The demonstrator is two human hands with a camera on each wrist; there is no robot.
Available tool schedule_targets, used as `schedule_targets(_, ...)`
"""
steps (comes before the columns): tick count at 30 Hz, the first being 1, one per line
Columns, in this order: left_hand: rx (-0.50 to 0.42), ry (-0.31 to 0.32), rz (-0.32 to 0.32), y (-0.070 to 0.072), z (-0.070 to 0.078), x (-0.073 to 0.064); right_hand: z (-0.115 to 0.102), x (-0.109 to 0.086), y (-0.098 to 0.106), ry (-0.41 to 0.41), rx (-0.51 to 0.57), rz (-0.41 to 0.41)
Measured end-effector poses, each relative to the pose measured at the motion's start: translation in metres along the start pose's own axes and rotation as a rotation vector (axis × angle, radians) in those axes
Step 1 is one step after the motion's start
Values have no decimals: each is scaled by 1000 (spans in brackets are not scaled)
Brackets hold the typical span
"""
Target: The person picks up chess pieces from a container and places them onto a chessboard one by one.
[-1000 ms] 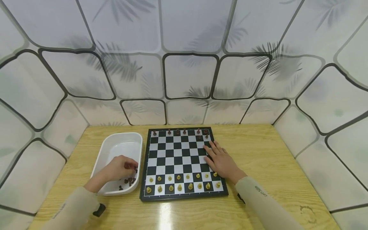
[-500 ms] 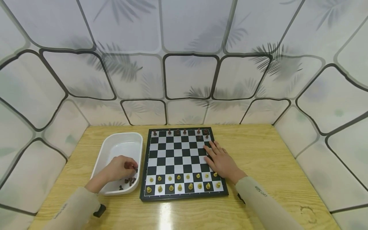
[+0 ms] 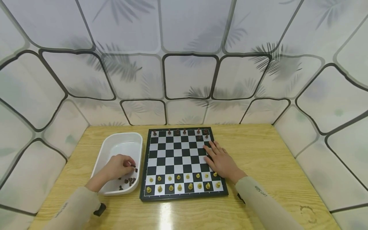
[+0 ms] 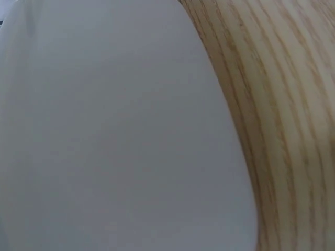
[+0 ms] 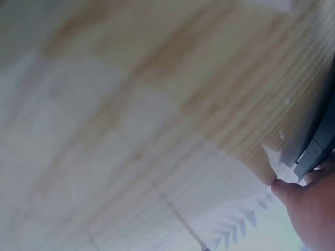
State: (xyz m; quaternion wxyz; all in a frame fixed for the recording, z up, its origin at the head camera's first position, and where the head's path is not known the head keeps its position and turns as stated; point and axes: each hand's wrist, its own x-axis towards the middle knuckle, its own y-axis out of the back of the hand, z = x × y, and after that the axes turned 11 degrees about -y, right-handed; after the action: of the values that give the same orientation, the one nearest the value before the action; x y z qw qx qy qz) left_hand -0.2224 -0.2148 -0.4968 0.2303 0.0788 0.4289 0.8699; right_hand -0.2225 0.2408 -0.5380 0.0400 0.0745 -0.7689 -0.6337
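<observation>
In the head view my left hand (image 3: 120, 166) is inside the white plastic tub (image 3: 99, 156), its thumb and fingertips pinching a dark chess piece (image 3: 133, 165). Several more dark chess pieces (image 3: 130, 181) lie on the tub's floor near its front right. My right hand (image 3: 224, 162) rests with fingers spread over the right edge of the chessboard (image 3: 184, 197). Yellow chess pieces (image 3: 179, 187) fill the two near rows, and some dark red chess pieces (image 3: 184, 131) stand along the far edge. The left wrist view has only the tub wall (image 4: 125, 125) and wood.
Both tub and board stand on a light wooden table (image 3: 258, 143), the tub just left of the board. A patterned fabric wall (image 3: 187, 76) encloses the back and sides. In the right wrist view, part of the right hand (image 5: 314, 209) touches the board's dark side (image 5: 316, 151).
My left hand has drawn slightly up and left inside the tub, with a dark chess piece now showing at its fingertips. The right hand and the board have stayed put.
</observation>
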Motion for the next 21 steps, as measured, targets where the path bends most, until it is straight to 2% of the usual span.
schedule_targets(5,20,12,-15,-1,0,2,-1,-2,3,3,6,1)
schedule_targets(11,47,-8,-20,-1,-1,1,-1,0,2,0,5,-1)
schedule_targets(16,42,-6,24,0,-3,-3,0,1,-1,6,2,2)
schedule_targets(21,26,-23,97,5,1,-5,3,2,-3,4,-11,4)
